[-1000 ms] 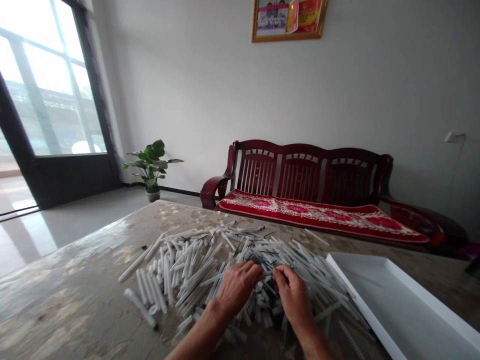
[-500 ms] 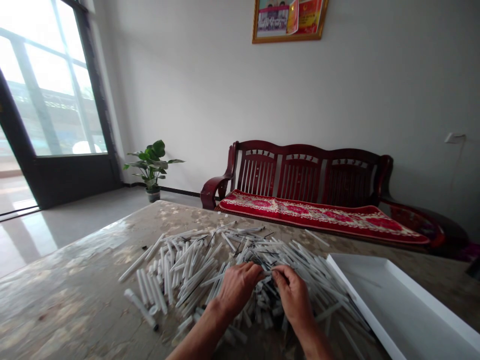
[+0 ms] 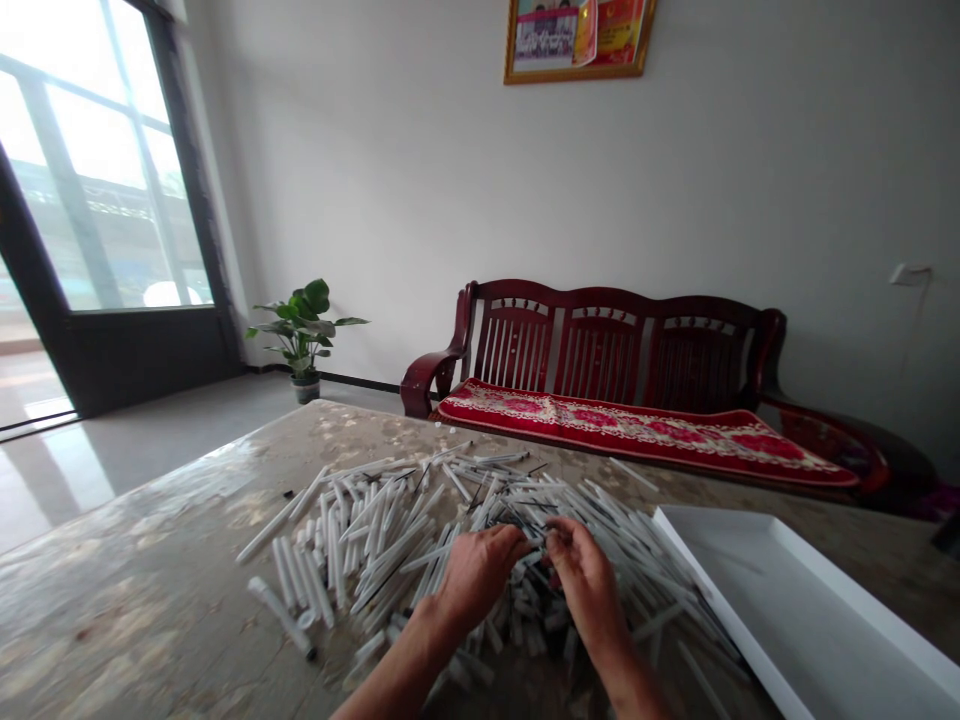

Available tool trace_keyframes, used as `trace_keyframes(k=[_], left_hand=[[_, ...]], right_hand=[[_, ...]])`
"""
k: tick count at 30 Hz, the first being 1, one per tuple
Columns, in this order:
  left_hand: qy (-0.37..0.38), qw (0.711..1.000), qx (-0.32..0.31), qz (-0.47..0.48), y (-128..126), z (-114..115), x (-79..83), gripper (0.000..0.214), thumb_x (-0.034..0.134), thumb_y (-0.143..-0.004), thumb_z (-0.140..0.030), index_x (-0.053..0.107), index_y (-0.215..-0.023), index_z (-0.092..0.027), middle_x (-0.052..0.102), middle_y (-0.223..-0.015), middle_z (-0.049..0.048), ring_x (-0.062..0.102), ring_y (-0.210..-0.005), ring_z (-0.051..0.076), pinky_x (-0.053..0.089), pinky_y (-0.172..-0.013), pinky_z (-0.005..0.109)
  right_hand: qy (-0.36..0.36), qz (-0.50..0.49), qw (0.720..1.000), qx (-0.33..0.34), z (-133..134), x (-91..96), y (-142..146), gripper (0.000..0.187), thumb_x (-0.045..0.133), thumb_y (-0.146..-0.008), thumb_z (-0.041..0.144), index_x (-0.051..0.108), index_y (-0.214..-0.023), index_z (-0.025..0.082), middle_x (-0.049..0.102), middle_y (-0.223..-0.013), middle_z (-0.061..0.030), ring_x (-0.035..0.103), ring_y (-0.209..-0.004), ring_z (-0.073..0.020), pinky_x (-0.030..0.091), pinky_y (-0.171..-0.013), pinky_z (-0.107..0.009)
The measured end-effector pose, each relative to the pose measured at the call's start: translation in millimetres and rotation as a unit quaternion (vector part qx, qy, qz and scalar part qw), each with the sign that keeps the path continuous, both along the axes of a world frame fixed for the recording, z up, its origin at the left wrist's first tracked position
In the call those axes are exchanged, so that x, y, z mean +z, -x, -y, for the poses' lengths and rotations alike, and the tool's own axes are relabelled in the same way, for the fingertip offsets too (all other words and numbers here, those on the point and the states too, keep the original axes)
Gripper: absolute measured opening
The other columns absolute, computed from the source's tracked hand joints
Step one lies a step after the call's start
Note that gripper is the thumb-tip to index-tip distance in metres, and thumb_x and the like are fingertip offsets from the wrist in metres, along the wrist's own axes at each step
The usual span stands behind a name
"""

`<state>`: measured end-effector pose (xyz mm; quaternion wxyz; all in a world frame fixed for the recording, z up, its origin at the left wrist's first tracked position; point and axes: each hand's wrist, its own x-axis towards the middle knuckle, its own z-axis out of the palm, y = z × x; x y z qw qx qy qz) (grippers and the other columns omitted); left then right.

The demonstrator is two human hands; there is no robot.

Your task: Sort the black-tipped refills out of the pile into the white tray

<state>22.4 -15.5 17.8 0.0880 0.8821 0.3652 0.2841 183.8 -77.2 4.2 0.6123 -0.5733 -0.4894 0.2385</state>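
A heap of thin white plastic tubes [image 3: 375,540], some with dark tips, lies spread over a stone-patterned tabletop [image 3: 127,600]. My left hand [image 3: 476,578] rests low over the heap's middle, fingers curled around what looks like a white tube. Just beside it, my right hand [image 3: 589,578] pinches its fingertips together near the left fingertips. Whatever the right fingers hold is too small and hidden to make out. Both hands cover part of the heap.
To the right on the table sits a shallow white tray [image 3: 847,590]. Beyond the table stand a dark red wooden bench [image 3: 622,350] with a red cushion [image 3: 645,430] and a potted plant [image 3: 300,335]. A glass door [image 3: 97,200] fills the left.
My right hand has risen slightly and its fingers have drawn closer together. The left hand and the heap look nearly unchanged.
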Motion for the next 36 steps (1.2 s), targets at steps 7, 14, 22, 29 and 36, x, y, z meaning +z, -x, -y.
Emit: trace_keyframes(k=[7, 14, 22, 29, 36], left_hand=[[0.002, 1.0, -0.021, -0.01, 0.0, 1.3, -0.6, 0.028, 0.048, -0.1, -0.035, 0.071, -0.087, -0.024, 0.076, -0.08, 0.0021, 0.073, -0.077, 0.018, 0.046, -0.063, 0.022], [-0.006, 0.999, 0.045, -0.021, 6.6, -2.3, 2.2, 0.024, 0.05, -0.099, -0.032, 0.071, -0.09, -0.025, 0.077, -0.084, 0.0012, 0.073, -0.075, 0.018, 0.044, -0.06, 0.023], [-0.056, 0.998, 0.016, -0.022, 4.4, -0.3, -0.9, 0.023, 0.053, -0.098, -0.034, 0.07, -0.087, -0.024, 0.076, -0.079, 0.0014, 0.071, -0.071, 0.017, 0.042, -0.059, 0.023], [-0.058, 0.998, 0.01, -0.024, 1.9, 3.4, -0.5, 0.022, 0.054, -0.098, -0.035, 0.07, -0.087, -0.025, 0.076, -0.079, 0.0004, 0.07, -0.07, 0.016, 0.041, -0.059, 0.023], [-0.058, 0.985, 0.162, -0.018, 23.5, -11.7, 7.2, 0.023, 0.049, -0.099, -0.033, 0.069, -0.091, -0.024, 0.075, -0.087, 0.0019, 0.069, -0.081, 0.018, 0.042, -0.066, 0.025]], right_hand=[[0.016, 0.056, 0.998, -0.023, 0.4, 0.0, -4.4, 0.031, 0.06, -0.084, 0.051, 0.068, -0.079, 0.022, 0.064, -0.059, 0.0004, 0.06, -0.052, -0.0175, 0.046, -0.048, -0.025], [-0.084, 0.147, 0.984, -0.052, -4.2, 0.4, -21.3, 0.017, 0.058, -0.084, 0.035, 0.071, -0.084, 0.022, 0.072, -0.087, -0.0061, 0.068, -0.081, -0.0217, 0.056, -0.075, -0.031], [-0.07, 0.22, 0.972, -0.04, 2.1, 6.7, -11.1, 0.023, 0.055, -0.091, 0.036, 0.075, -0.089, 0.025, 0.074, -0.09, -0.0051, 0.069, -0.088, -0.0216, 0.053, -0.082, -0.03], [-0.054, 0.218, 0.972, -0.073, -0.8, -1.2, -7.0, 0.024, 0.051, -0.091, 0.038, 0.068, -0.084, 0.023, 0.072, -0.084, -0.0052, 0.068, -0.08, -0.0213, 0.051, -0.076, -0.03], [-0.05, 0.123, 0.946, -0.295, -3.7, -6.0, -46.9, 0.039, 0.043, -0.089, 0.055, 0.062, -0.09, 0.021, 0.071, -0.087, -0.0111, 0.065, -0.082, -0.028, 0.049, -0.073, -0.038]])
